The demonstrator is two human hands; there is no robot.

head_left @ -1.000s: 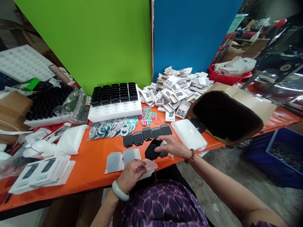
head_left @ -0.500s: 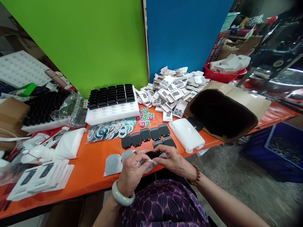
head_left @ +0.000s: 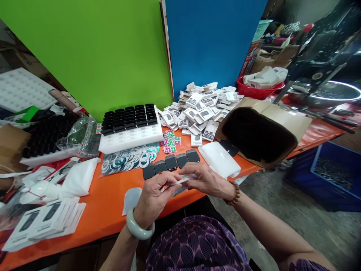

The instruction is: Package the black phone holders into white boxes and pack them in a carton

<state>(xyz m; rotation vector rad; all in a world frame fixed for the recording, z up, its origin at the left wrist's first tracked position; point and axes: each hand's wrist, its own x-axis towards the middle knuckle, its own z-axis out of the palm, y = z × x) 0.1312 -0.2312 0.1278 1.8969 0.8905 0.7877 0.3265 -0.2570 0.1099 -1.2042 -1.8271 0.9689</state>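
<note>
Head view: pouch (head_left: 184,179) between hands (head_left: 153,192)

Orange table (head_left: 103,199) — black pieces (head_left: 171,162), white boxes (head_left: 205,113).

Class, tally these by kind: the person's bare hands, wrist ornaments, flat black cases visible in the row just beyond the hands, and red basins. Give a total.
Left hand and right hand: 2
Pale bangle and beaded bracelet: 2
Flat black cases: 5
Red basin: 1
Total: 10
</note>
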